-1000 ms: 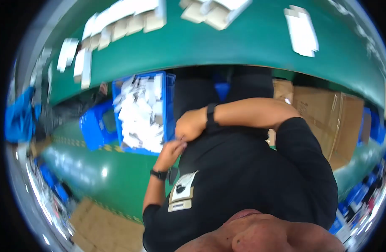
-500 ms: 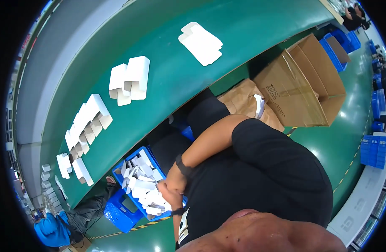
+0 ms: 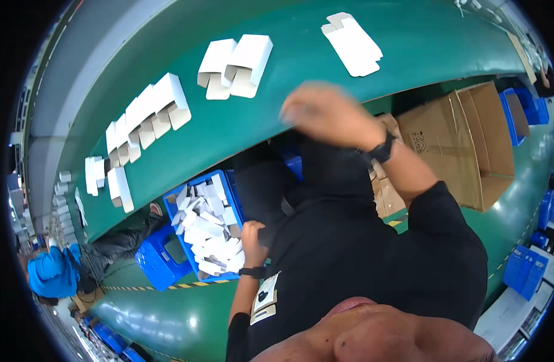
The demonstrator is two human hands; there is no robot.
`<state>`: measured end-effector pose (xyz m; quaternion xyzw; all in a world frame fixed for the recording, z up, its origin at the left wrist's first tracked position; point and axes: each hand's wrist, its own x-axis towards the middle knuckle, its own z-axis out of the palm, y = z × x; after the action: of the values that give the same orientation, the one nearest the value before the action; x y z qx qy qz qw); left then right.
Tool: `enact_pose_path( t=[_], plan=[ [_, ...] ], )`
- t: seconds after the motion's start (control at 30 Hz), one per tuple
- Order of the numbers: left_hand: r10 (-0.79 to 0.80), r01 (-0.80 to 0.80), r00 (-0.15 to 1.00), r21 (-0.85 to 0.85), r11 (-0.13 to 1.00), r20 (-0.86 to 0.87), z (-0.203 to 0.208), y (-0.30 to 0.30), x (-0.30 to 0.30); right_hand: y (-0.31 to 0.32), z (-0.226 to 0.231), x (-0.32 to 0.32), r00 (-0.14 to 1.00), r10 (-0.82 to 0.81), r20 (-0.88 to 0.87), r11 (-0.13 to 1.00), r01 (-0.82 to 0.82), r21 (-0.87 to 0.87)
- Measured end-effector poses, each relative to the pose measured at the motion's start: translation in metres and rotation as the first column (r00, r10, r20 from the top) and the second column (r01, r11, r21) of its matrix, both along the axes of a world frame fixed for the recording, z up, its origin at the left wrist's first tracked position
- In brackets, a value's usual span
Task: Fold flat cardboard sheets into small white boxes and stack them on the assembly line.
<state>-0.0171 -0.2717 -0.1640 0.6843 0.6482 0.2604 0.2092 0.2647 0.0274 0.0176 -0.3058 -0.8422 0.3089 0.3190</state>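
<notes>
My right hand (image 3: 331,114) is over the near edge of the green table (image 3: 289,60), blurred by motion; whether its fingers hold anything does not show. Low beside my lap, my left hand (image 3: 253,242) has its fingers curled, with its palm hidden. It is next to a blue bin (image 3: 227,190) heaped with small white boxes (image 3: 213,235). Nearest my right hand on the table stand two white cartons (image 3: 248,57) with open ends. A flattened white carton (image 3: 353,47) lies further right.
A row of open white cartons (image 3: 149,111) stands on the table's left part. A large open cardboard box (image 3: 443,133) is on the floor at right, beside brown paper (image 3: 386,196). A blue stool (image 3: 159,259) stands left of the bin. Another person in blue (image 3: 52,271) is at far left.
My right hand has moved away from my left hand at the bin, up and right to the table edge. The view has shifted, so the table cartons appear further right and higher.
</notes>
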Motion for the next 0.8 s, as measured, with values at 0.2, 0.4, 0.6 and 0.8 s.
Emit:
enact_pose_path(
  t=[0.2,0.4,0.6,0.8],
  plan=[
    [-0.102,0.115,0.992,-0.224,0.968,0.068,0.119,0.030,-0.002,0.064,-0.052,0.103,0.693,-0.632,0.347,0.721,0.361,0.591],
    [-0.141,0.159,0.987,0.305,0.939,-0.078,0.193,0.156,0.008,0.044,-0.040,0.094,0.782,-0.487,0.389,0.843,0.304,0.444],
    [-0.054,0.281,0.885,0.438,0.854,-0.463,0.159,0.329,0.036,0.028,-0.032,0.104,0.802,-0.389,0.453,0.916,0.286,0.280],
    [0.276,-0.095,0.833,0.367,0.925,-0.479,0.126,0.352,0.045,0.017,-0.031,0.108,0.823,-0.382,0.420,0.916,0.277,0.290]
  ],
)
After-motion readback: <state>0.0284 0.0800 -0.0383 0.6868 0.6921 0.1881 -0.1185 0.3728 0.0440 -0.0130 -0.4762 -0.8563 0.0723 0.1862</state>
